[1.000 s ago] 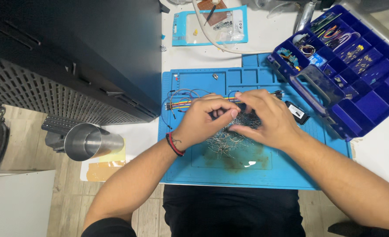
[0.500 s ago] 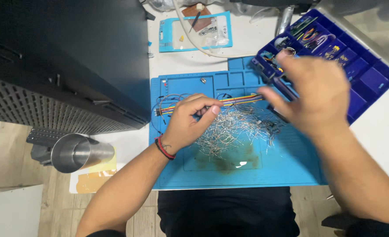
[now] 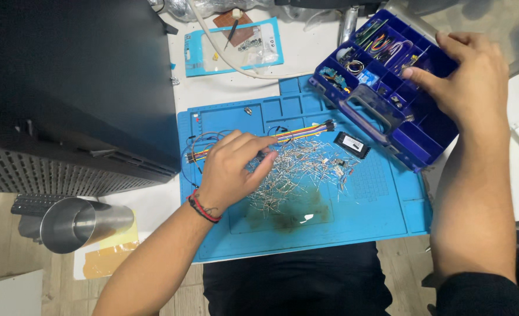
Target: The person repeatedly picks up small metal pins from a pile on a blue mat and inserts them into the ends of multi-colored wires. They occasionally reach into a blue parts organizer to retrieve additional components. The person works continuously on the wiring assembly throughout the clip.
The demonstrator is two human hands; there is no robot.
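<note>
We see a white counter (image 3: 224, 88) with a big black case (image 3: 78, 88) standing on its left side, pushed clear of the working area. In front of us lies a blue mat (image 3: 365, 210), which gives a soft, raised-edge surface so that small parts stay put; a dark stain marks its middle. At the upper right sits a dark blue parts box (image 3: 414, 140) with many small compartments and a carry handle, set at an angle just over the mat's corner, within easy reach of our right arm. A shiny metal cup (image 3: 75, 225) lies tipped on its side at the lower left, well apart from the work.

On the mat a heap of thin metal pins (image 3: 306, 169) is spread loosely, so single pieces can be picked out. A striped ribbon of coloured wires (image 3: 297, 132) runs across the top of the heap, and a small black chip (image 3: 351, 144) lies just beside the box.

Our left hand (image 3: 230, 172) rests on the heap's left edge, fingers loosely curled and pressing down on the pins; we cannot tell whether it pinches one. Our right hand (image 3: 467, 73) reaches over the box's far corner, fingers bent, forefinger pointing into a compartment, gripping nothing that we can see.
</note>
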